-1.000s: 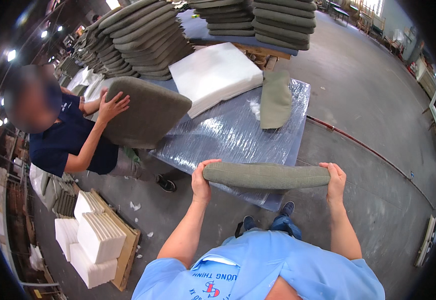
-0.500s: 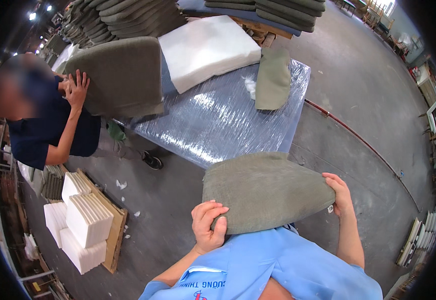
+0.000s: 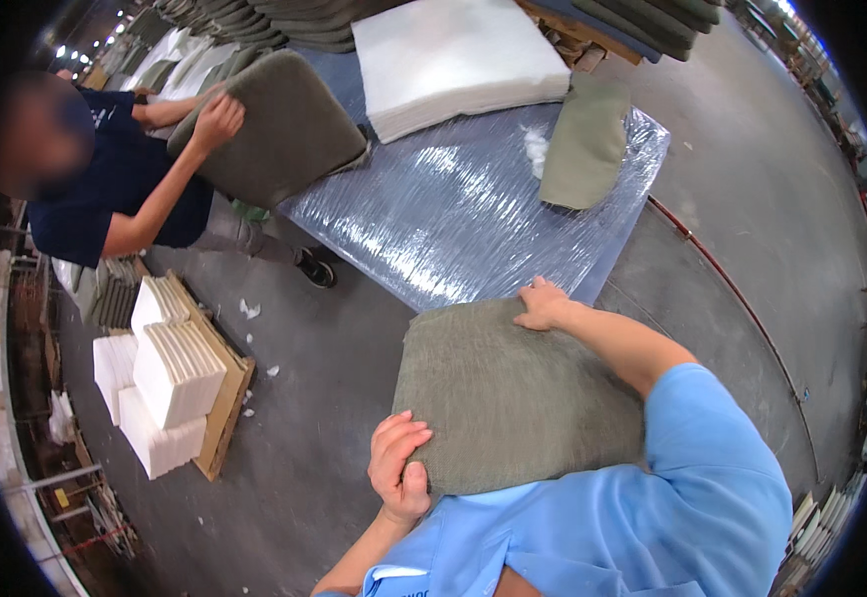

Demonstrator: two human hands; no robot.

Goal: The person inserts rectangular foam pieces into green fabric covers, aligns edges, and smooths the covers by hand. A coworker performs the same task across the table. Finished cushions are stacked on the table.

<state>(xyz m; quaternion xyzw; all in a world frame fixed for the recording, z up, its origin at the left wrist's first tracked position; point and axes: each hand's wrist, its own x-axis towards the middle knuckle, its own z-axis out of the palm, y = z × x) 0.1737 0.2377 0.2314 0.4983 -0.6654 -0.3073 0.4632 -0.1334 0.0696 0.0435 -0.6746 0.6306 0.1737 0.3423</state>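
A grey-green fabric-covered cushion [image 3: 513,398] rests against my front, its broad face up. My left hand [image 3: 400,468] grips its left edge near the lower corner, thumb on top. At the far edge my right hand [image 3: 543,304] takes hold close to the table, thumb over the face and the other fingers partly hidden behind. Just beyond the cushion stands a table [image 3: 403,229] wrapped in shiny clear film. On it lie a flat green fabric piece [image 3: 584,149] and a thick stack of white batting sheets [image 3: 458,70].
At the left a co-worker [image 3: 125,189] holds another grey-green cushion [image 3: 274,129] against the table's edge. White foam stacks [image 3: 180,378] stand on a wooden pallet [image 3: 216,438] on the floor. Piled cushions [image 3: 642,20] rise behind the table; a red hose [image 3: 732,279] runs along the floor at right.
My right hand has moved from the cushion's right end to its far edge, and the cushion's face has turned up. The co-worker has tilted the other cushion.
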